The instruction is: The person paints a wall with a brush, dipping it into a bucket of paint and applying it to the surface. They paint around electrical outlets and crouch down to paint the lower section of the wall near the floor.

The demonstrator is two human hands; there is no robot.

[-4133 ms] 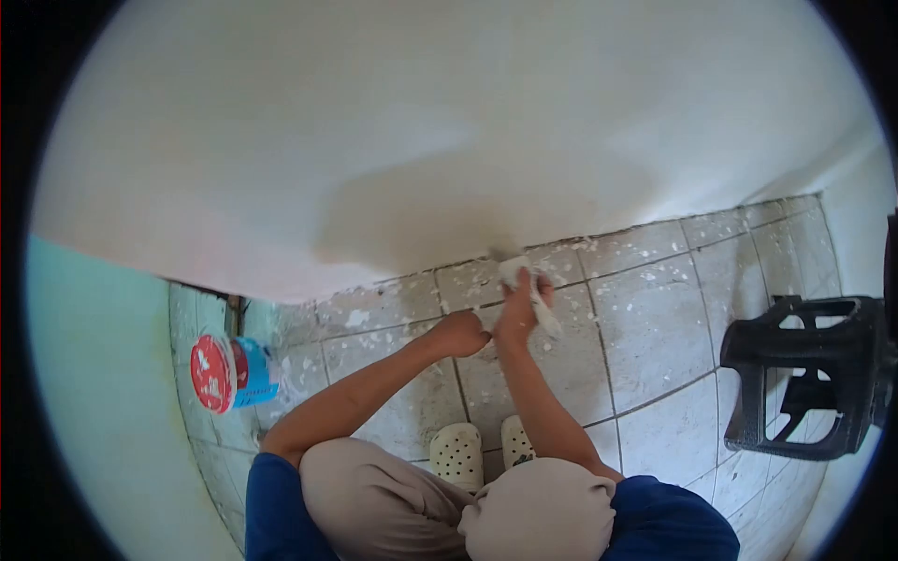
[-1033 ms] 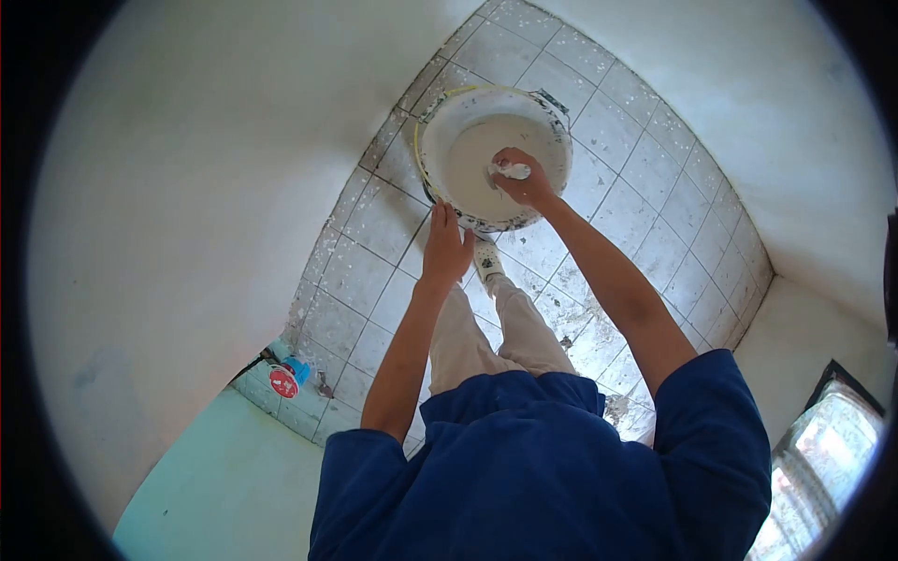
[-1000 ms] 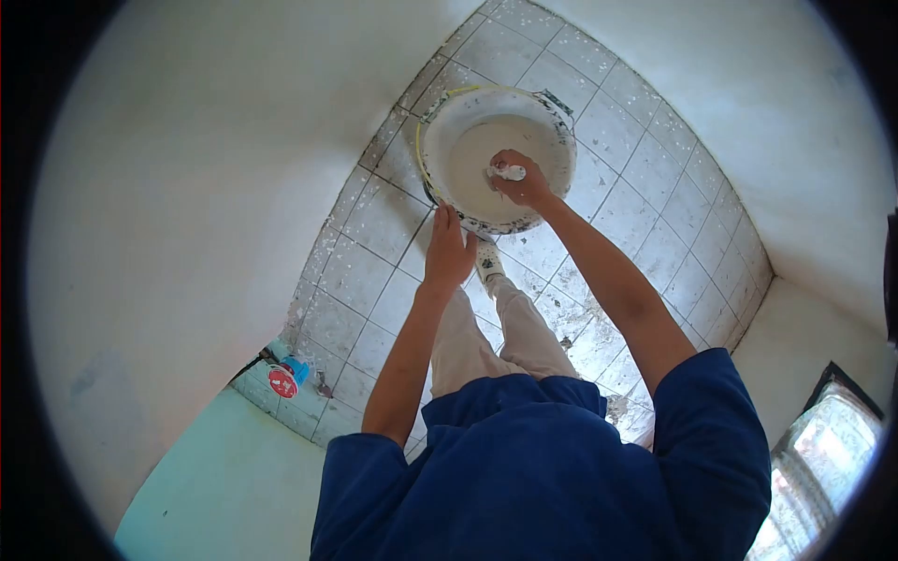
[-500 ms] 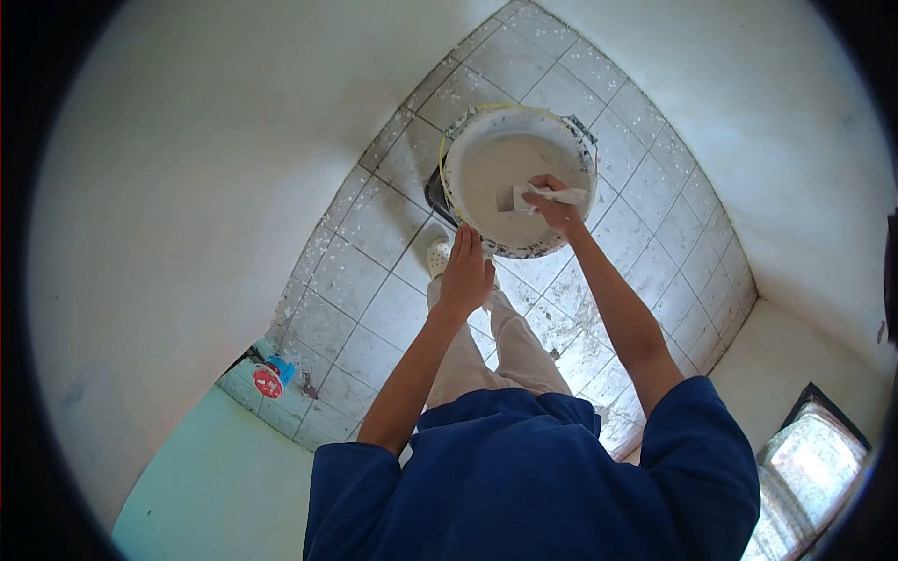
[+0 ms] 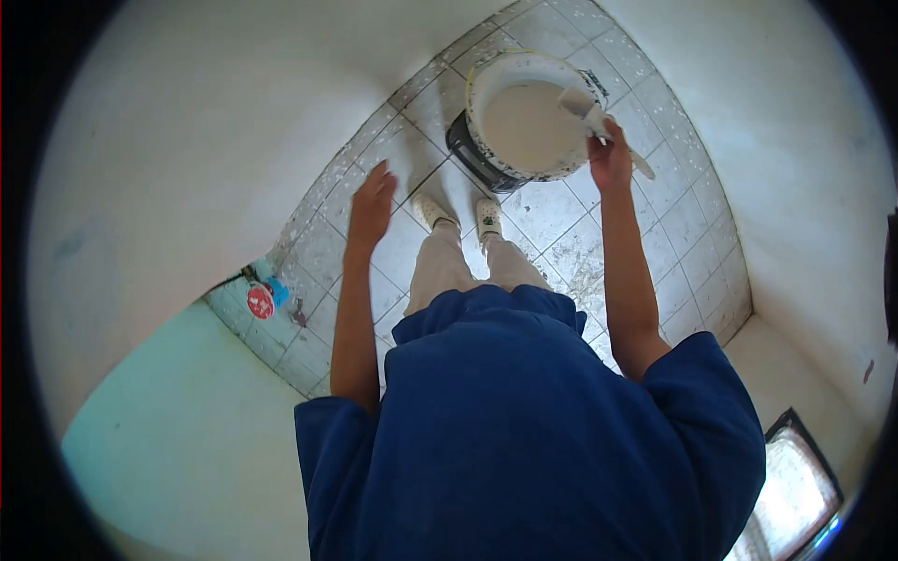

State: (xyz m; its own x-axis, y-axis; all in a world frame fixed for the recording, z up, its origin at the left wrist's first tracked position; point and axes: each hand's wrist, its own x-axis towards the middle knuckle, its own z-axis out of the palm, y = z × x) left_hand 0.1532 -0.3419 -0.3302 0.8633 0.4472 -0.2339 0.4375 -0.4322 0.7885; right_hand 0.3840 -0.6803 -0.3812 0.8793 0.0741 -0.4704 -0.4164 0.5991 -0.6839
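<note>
My right hand is closed around the handle of a wide, flat paintbrush coated in white. The brush head is above the right inside edge of a bucket, and the handle end sticks out to the right. Off-white paint fills much of what shows inside the bucket, whose rim and dark outer side are splattered. Away to the left, my left hand is in the air beside the pale wall, its fingers stretched out and nothing in them.
Pale walls rise on both sides of the narrow floor. White paint spots mark the grey tiles. My feet in light clogs stand just before the bucket. A red-and-blue round object lies at the lower left.
My right hand has lifted the paintbrush from over the middle of the paint to the bucket's right edge. My left hand has left the rim and moved left. The view has shifted.
</note>
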